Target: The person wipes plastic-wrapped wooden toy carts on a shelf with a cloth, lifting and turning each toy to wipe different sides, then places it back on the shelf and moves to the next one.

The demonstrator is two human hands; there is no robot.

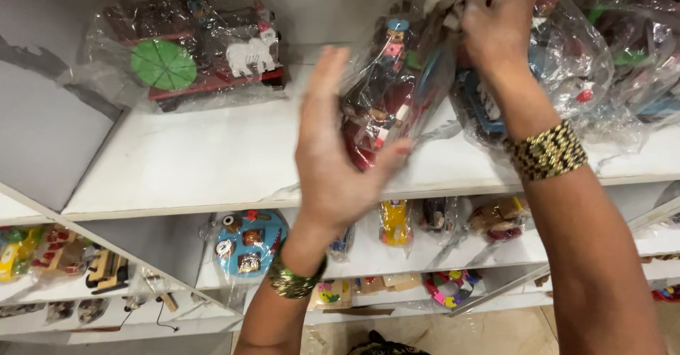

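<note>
**Desk:** What have you got in front of you?

**Me:** I'm looking down at a white shelf (212, 164), smooth and flat. Both my hands are on a bagged toy (386, 93) wrapped in thin, crinkly, glossy clear plastic. Inside it I see painted pieces, red, blue and brown, blocky shapes.

**Desk:** Where does it sit?

**Me:** Above the top shelf's front edge, held up between my hands, just left of a bigger heap of bagged toys (567, 64).

**Desk:** Left hand?

**Me:** My left hand (333, 149) is raised, palm turned away from me, fingers straight up, thumb pressed against the bag's lower side. Spread flat and bracing it rather than clenched. There's a shiny green-gold bangle (294, 280) on that wrist.

**Desk:** Right?

**Me:** My right hand (496, 22) is bent at the wrist, fingers curled tight around the bunched top of the plastic. A wide gold-and-black beaded cuff (547, 151) sits on that forearm.

**Desk:** Anything else?

**Me:** Far left on the shelf, another bag holds a red toy cart (191, 50) with a green disc and a white elephant figure.
</note>
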